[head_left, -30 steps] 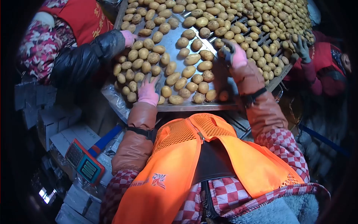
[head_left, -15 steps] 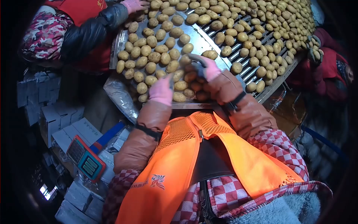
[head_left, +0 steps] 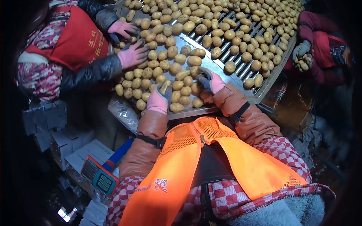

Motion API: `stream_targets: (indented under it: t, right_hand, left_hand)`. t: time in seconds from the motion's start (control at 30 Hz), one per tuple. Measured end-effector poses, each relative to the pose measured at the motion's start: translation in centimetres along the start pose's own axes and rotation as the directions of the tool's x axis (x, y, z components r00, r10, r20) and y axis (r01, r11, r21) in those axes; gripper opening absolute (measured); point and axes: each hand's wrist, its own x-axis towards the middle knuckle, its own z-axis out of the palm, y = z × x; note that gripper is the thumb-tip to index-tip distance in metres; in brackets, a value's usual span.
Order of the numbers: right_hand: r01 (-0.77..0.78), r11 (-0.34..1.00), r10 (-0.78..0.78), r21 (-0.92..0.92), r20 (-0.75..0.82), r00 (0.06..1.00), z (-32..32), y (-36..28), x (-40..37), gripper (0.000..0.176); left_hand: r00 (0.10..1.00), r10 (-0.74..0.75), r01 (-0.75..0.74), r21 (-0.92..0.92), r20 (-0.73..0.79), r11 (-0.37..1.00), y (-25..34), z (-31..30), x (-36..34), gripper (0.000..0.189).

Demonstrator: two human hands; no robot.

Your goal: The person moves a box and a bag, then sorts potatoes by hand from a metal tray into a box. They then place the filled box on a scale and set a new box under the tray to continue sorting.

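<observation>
My left hand (head_left: 157, 100), in a pink glove with grey fingers, is closed around a potato (head_left: 164, 87) at the near side of the metal sorting table (head_left: 228, 78). To its right, my right hand (head_left: 211, 80) wears a matching glove. Its fingers are apart and bent over the potatoes, with the tips beside one potato (head_left: 195, 71); its palm is hidden. Between my hands lie several loose potatoes (head_left: 185, 91), close to the table's front edge.
At left, a co-worker's two gloved hands (head_left: 132, 55) rest among the potatoes. Another person's glove (head_left: 302, 49) at right holds potatoes. A slatted rack (head_left: 235, 56) carries more potatoes. A scale display (head_left: 101, 178) and white boxes (head_left: 88, 154) stand at lower left.
My left hand has taken hold of a potato. My right hand has moved slightly down, and potatoes between my hands have shifted. The left co-worker's hands have come further over the table.
</observation>
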Motion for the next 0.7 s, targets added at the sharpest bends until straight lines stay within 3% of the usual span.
stream_targets:
  t: [0.03,0.07,0.1,0.13,0.17,0.2,0.23,0.27,0.33,0.37,0.4,0.47,0.5,0.53,0.57,0.6,0.67,0.7]
  right_hand:
    - [-0.027,0.968,0.011,0.251,0.064,0.998,0.0,-1.0,-0.4,0.058]
    - [-0.065,0.874,0.005,0.481,0.125,0.992,0.0,-1.9,-0.9,0.062]
    - [-0.194,0.664,0.022,0.722,0.240,0.971,0.3,-2.7,-1.4,0.055]
    - [-0.254,0.605,0.070,0.755,0.267,0.961,0.9,-3.1,-1.8,0.051]
    - [-0.297,0.545,0.110,0.784,0.284,0.952,1.2,-3.4,-2.3,0.047]
    - [-0.324,0.479,0.155,0.816,0.285,0.946,0.6,-3.3,-2.7,0.044]
    - [-0.277,0.449,0.031,0.849,0.295,0.955,-0.1,-2.2,-2.7,0.040]
    - [-0.231,0.417,-0.089,0.879,0.293,0.952,-1.0,-0.8,-3.0,0.037]
    - [-0.333,0.588,0.129,0.737,0.321,0.938,-3.7,1.2,-3.8,0.038]
    - [-0.373,0.609,0.234,0.700,0.291,0.928,-5.6,-0.2,-5.9,0.040]
    - [-0.349,0.595,0.242,0.724,0.253,0.937,-6.5,0.9,-6.9,0.038]
    - [-0.296,0.576,0.248,0.762,0.181,0.952,-8.1,3.3,-8.8,0.036]
    - [-0.189,0.637,0.202,0.747,0.075,0.977,-8.7,4.6,-10.1,0.037]
    - [-0.143,0.621,0.185,0.771,0.033,0.982,-9.6,5.6,-11.1,0.041]
    - [-0.102,0.549,0.201,0.830,-0.012,0.979,-10.7,6.4,-11.9,0.043]
    - [-0.057,0.462,0.213,0.885,-0.049,0.976,-11.8,6.9,-13.1,0.045]
    - [0.018,0.463,0.238,0.886,-0.144,0.960,-14.0,10.2,-14.2,0.050]
    - [0.067,0.471,0.237,0.879,-0.199,0.951,-15.1,11.5,-14.9,0.053]
  left_hand:
    - [0.999,0.013,-0.016,-0.054,-0.046,0.998,0.0,0.6,0.0,0.048]
    - [0.993,0.117,-0.117,0.000,0.008,0.993,0.2,1.1,0.2,0.048]
    - [0.974,0.216,-0.219,0.044,0.071,0.975,2.0,0.9,-0.1,0.048]
    - [0.938,0.316,-0.328,0.076,0.140,0.941,3.8,0.9,0.1,0.048]
    - [0.854,0.512,-0.518,0.078,0.089,0.852,5.0,1.3,0.9,0.044]
    - [0.880,0.474,-0.474,-0.038,0.006,0.880,2.8,3.2,5.5,0.041]
    - [0.898,0.433,-0.439,-0.160,-0.077,0.884,0.6,5.2,10.0,0.037]
    - [0.920,0.385,-0.382,0.057,-0.066,0.922,4.6,1.8,9.9,0.037]
    - [0.813,0.535,-0.448,0.338,-0.232,0.828,2.4,1.9,16.3,0.051]
    - [0.847,0.470,-0.352,0.401,-0.248,0.846,0.2,4.0,17.7,0.057]
    - [0.871,0.408,-0.253,0.462,-0.275,0.850,-0.8,5.0,18.0,0.064]
    - [0.991,0.074,-0.006,0.504,-0.114,0.863,5.9,4.7,12.0,0.071]
    - [0.984,0.132,-0.052,0.522,-0.116,0.851,6.4,5.7,10.6,0.071]
    - [0.975,0.188,-0.099,0.536,-0.115,0.838,6.5,6.6,9.7,0.071]
    - [0.927,0.358,-0.239,0.556,-0.114,0.796,3.4,8.5,11.2,0.069]
    - [0.919,0.387,-0.280,0.569,-0.074,0.773,3.8,8.8,9.4,0.068]
    - [0.846,0.530,-0.354,0.677,-0.063,0.645,1.6,10.4,9.5,0.068]
    - [0.844,0.531,-0.359,0.659,-0.073,0.661,1.4,10.8,9.7,0.069]
